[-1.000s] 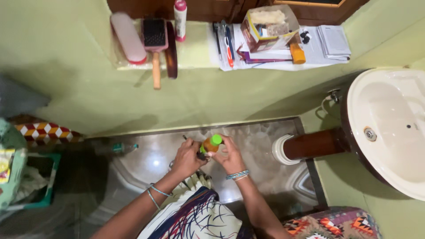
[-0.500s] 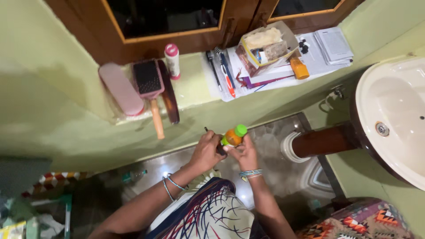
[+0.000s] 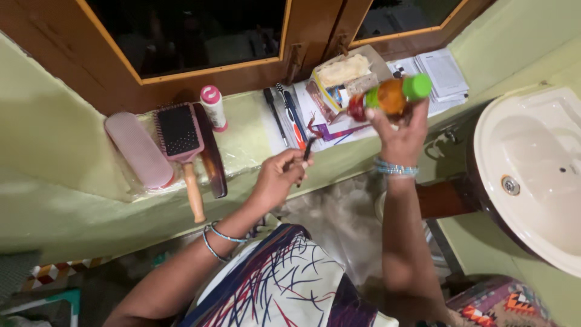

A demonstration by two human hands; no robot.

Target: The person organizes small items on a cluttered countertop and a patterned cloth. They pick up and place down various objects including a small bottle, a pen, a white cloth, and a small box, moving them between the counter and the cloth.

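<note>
My right hand (image 3: 399, 136) is raised over the green ledge and grips a small orange bottle (image 3: 389, 95) with a green cap, tilted on its side. The bottle hangs in front of an open cardboard box (image 3: 336, 75) on the ledge. My left hand (image 3: 277, 178) is lower, just in front of the ledge's edge, pinching a thin dark stick-like tool (image 3: 307, 151) that points up toward the papers. Bangles ring both wrists.
On the ledge (image 3: 248, 136) lie a pink case (image 3: 138, 149), a pink hairbrush (image 3: 181, 142), a dark comb (image 3: 212, 154), a white bottle with pink cap (image 3: 213, 107), pens (image 3: 284, 118) and papers (image 3: 443, 72). A wooden window frame stands behind. A white basin (image 3: 532, 169) is at right.
My right hand has lifted the orange bottle up and right toward the ledge and box. My left hand rose too, apart from the bottle now. The view tilted upward.
</note>
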